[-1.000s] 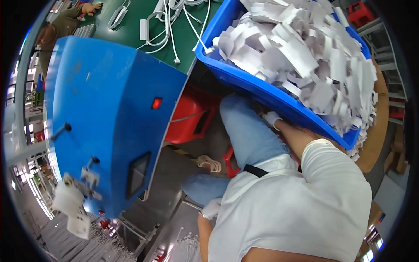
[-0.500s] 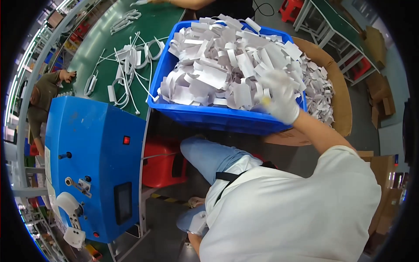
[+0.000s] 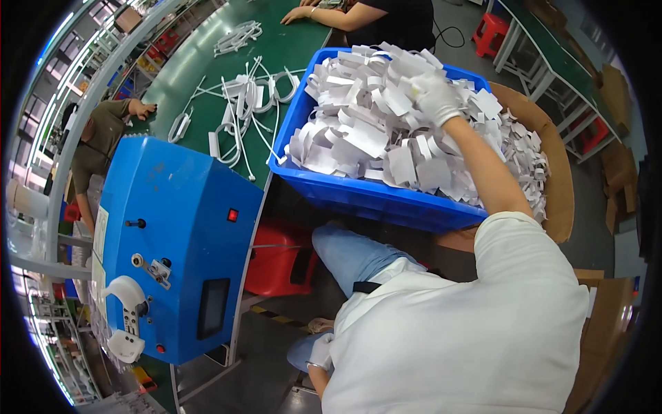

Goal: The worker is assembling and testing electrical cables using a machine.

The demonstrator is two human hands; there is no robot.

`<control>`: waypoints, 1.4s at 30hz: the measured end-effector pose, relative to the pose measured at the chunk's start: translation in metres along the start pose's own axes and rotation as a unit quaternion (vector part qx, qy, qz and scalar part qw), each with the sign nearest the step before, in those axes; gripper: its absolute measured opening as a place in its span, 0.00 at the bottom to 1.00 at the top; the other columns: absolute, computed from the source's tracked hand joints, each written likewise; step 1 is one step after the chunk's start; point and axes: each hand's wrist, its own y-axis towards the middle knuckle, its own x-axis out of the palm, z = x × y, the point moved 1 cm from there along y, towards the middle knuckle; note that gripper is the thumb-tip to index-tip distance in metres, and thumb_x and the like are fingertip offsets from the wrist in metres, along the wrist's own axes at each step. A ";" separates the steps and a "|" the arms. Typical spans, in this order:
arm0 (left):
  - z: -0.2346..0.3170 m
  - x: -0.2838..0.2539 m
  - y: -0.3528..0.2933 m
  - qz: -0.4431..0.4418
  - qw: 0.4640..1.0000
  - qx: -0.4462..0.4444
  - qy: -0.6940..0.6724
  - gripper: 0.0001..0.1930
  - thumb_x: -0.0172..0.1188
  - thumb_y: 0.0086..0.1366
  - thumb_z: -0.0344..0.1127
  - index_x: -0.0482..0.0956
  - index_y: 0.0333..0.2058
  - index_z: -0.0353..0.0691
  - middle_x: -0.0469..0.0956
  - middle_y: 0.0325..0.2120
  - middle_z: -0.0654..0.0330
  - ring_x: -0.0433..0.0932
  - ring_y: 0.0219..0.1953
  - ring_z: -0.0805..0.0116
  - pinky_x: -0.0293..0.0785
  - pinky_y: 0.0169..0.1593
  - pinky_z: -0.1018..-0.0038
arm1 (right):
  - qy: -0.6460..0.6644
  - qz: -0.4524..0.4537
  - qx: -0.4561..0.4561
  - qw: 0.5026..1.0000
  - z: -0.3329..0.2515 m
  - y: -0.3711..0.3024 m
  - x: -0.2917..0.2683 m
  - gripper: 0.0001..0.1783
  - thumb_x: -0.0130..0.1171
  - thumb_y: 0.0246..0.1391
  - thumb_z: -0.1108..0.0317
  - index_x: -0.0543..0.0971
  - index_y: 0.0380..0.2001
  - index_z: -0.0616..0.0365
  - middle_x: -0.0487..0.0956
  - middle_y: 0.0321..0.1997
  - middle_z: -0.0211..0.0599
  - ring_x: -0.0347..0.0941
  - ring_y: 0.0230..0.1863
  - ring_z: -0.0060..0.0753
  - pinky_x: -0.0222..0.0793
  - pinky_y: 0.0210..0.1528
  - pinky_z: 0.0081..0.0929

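A large blue bin (image 3: 386, 196) holds a high heap of curled white paper-like pieces (image 3: 358, 131). My right hand (image 3: 436, 100), in a white glove, reaches over the far part of this heap. Its fingers stretch out onto the pieces, and white glove against white pieces blurs the fingertips' outline. I see nothing clearly gripped in it. Low down by my lap, my left hand (image 3: 321, 350), also white-gloved, rests at my thigh next to my shirt. Its fingers are partly hidden, and nothing shows in it.
At left stands a blue machine (image 3: 183, 241) with a white dispensing arm. Bundled white cables (image 3: 238, 103) lie on the green table (image 3: 193, 96). A cardboard box (image 3: 562, 172) of similar pieces sits right of the bin. A red stool (image 3: 279, 259) is below. Co-workers sit beyond and at left.
My right hand has moved from the heap's near right side to its far part. The view has shifted, so the bin and machine appear farther right. The far co-worker's hands now show on the table.
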 end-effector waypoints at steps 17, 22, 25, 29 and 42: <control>0.270 -0.032 -0.057 0.193 0.962 0.131 -0.139 0.11 0.54 0.65 0.27 0.76 0.44 0.29 0.80 0.35 0.54 0.80 0.36 0.68 0.77 0.43 0.74 | 0.796 -0.160 0.043 0.582 -0.107 0.103 -0.096 0.19 0.49 0.61 0.63 0.69 0.50 0.63 0.73 0.37 0.31 0.69 0.34 0.24 0.67 0.37 0.20; 0.391 -0.066 -0.092 0.203 0.904 0.349 -0.144 0.10 0.56 0.65 0.27 0.76 0.44 0.29 0.79 0.39 0.54 0.77 0.40 0.70 0.74 0.46 0.74 | 0.857 -0.323 0.004 0.402 -0.253 0.086 -0.100 0.15 0.54 0.57 0.61 0.69 0.44 0.57 0.69 0.35 0.30 0.67 0.35 0.27 0.66 0.38 0.25; 0.429 -0.078 -0.100 0.284 0.800 0.435 -0.298 0.13 0.62 0.60 0.26 0.72 0.43 0.33 0.78 0.41 0.58 0.77 0.43 0.73 0.73 0.49 0.76 | 0.860 -0.361 -0.035 0.358 -0.322 0.047 -0.097 0.18 0.57 0.54 0.56 0.70 0.40 0.58 0.70 0.34 0.33 0.68 0.36 0.32 0.67 0.38 0.28; 0.432 -0.096 -0.124 0.422 0.677 0.506 -0.329 0.12 0.60 0.61 0.23 0.69 0.42 0.36 0.78 0.36 0.57 0.78 0.40 0.71 0.76 0.46 0.76 | 0.850 -0.421 -0.095 0.302 -0.382 0.007 -0.104 0.22 0.61 0.51 0.54 0.72 0.37 0.62 0.75 0.33 0.43 0.74 0.34 0.38 0.70 0.42 0.31; 0.375 -0.218 -0.223 0.784 0.506 0.327 0.150 0.06 0.60 0.57 0.23 0.79 0.35 0.32 0.78 0.30 0.55 0.78 0.31 0.67 0.73 0.38 0.76 | 0.652 -0.124 -0.327 0.673 -0.511 0.019 -0.115 0.15 0.56 0.54 0.77 0.73 0.47 0.63 0.76 0.44 0.38 0.73 0.47 0.27 0.67 0.51 0.24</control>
